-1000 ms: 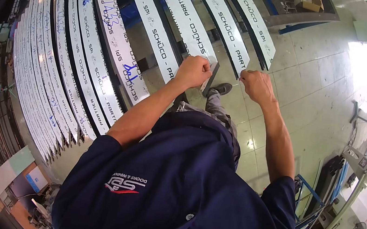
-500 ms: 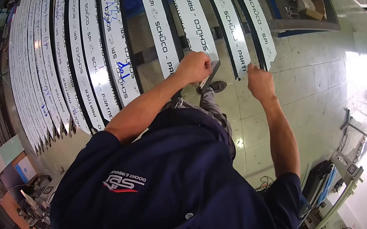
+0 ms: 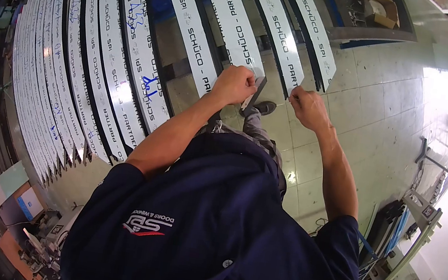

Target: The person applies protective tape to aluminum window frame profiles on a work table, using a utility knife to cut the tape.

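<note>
My left hand (image 3: 235, 86) is closed at the near end of a white-filmed profile (image 3: 236, 13), just beside a short dark metal piece (image 3: 254, 95) that slants down from its end. What its fingers hold is partly hidden. To the right, my right hand (image 3: 309, 108) has its fingers pinched together at the near tip of another white-filmed profile (image 3: 277, 27). Anything between those fingers is too small to make out. The outermost white profile (image 3: 314, 26) ends a little above my right hand, apart from it.
Several long white profiles (image 3: 134, 41) with blue handwriting lie side by side at the left. A dark tray with an open cardboard box (image 3: 383, 10) is at the upper right. My shoe (image 3: 264, 107) stands on the tiled floor (image 3: 366, 103). Racks with profiles (image 3: 386, 231) stand at the lower right.
My right hand has moved left and slightly down, from the outermost profile's end to the tip of the neighbouring one. My left hand has hardly moved.
</note>
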Demonstrator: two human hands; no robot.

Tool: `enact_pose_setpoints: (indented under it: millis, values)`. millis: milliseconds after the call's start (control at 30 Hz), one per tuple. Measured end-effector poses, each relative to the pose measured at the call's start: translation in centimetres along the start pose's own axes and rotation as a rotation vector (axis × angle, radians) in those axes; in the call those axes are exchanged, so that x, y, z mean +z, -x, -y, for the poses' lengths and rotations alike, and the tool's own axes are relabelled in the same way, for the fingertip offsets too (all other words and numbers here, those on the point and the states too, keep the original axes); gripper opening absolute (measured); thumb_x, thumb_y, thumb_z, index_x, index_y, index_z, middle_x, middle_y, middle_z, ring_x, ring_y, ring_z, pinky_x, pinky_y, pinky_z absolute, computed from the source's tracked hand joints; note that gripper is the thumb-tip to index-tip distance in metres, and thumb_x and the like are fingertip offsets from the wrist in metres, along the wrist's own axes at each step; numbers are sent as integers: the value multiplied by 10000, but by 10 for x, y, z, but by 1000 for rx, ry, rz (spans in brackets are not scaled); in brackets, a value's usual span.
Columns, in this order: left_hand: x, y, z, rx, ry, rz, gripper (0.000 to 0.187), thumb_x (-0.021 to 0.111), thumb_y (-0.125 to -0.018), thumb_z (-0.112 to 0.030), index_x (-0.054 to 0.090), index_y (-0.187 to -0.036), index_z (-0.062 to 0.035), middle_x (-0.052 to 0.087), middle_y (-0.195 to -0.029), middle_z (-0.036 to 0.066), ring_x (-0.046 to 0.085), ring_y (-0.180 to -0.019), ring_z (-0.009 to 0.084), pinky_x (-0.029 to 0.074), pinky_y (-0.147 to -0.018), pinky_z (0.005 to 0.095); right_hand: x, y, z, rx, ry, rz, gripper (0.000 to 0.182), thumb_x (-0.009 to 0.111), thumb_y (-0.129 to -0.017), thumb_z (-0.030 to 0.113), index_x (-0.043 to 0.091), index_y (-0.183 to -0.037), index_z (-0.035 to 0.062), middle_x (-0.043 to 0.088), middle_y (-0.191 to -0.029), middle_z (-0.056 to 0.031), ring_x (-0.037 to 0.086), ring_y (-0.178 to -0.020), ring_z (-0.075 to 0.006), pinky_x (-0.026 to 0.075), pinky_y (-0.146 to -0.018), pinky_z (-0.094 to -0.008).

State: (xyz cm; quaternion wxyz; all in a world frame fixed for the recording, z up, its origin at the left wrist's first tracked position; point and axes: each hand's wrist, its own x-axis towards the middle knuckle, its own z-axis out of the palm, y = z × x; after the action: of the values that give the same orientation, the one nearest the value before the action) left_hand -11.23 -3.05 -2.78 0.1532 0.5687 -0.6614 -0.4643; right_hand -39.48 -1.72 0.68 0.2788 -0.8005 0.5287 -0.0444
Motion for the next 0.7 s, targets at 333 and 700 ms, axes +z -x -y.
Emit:
enact_pose_setpoints:
  millis: [333, 700]
  values:
    - [-5, 2, -11, -74, 78, 44, 150, 781, -894, -121, 736, -883, 22, 739, -723, 102, 702, -597, 157, 540, -617, 317, 1, 5, -7, 168, -329, -262, 306, 772, -913, 135, 656, -1178, 36, 622, -659, -170, 621, -579, -316, 482, -586, -449]
    - [29, -51, -59, 76, 85, 19, 184, 779, -913, -155, 737, -895, 23, 735, -718, 99, 686, -604, 155, 524, -608, 325, 44, 15, 1, 123, -350, -491, 178, 780, -893, 128, 737, -1048, 51, 731, -848, -156, 700, -686, -320, 537, -635, -396]
